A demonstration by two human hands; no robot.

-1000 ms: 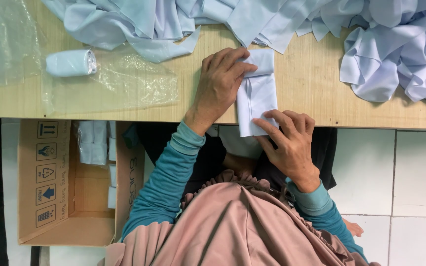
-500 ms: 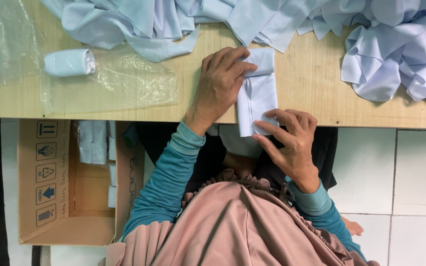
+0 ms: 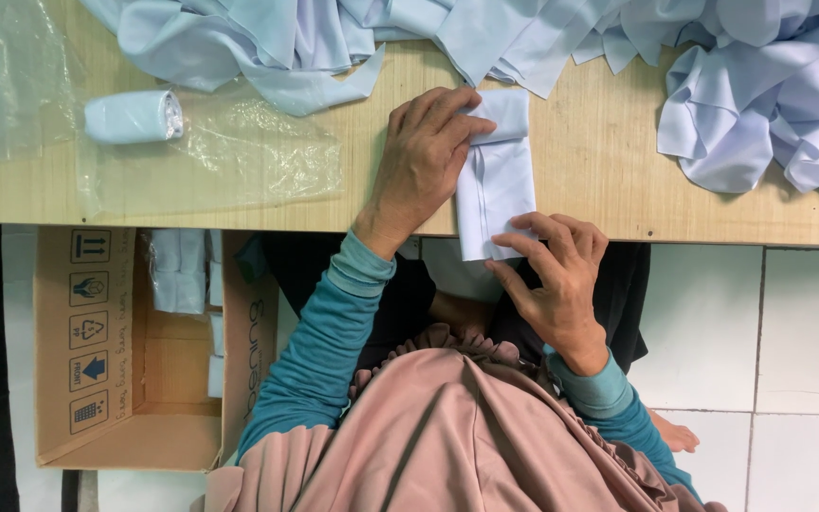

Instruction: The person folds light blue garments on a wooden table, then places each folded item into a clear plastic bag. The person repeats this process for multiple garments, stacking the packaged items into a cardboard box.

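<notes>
The person is wearing a long-sleeved teal top; both sleeves [image 3: 319, 356] are ending in snug ribbed cuffs [image 3: 364, 268] at the wrists, the fabric bunching in soft folds along the forearms. A dusty-pink head covering [image 3: 447, 436] is draping over the shoulders, its edge gathering into a small ruffle (running the full width near the chest). Beneath it, a dark garment [image 3: 400, 303] is showing. The left hand [image 3: 421, 161] and right hand [image 3: 554, 284] are both bare, carrying no rings or gloves.

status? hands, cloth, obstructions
Left hand pressing folded pale cloth on table edge. Right hand pinching its near end. Loose fabric pile alongside, apart.
</notes>
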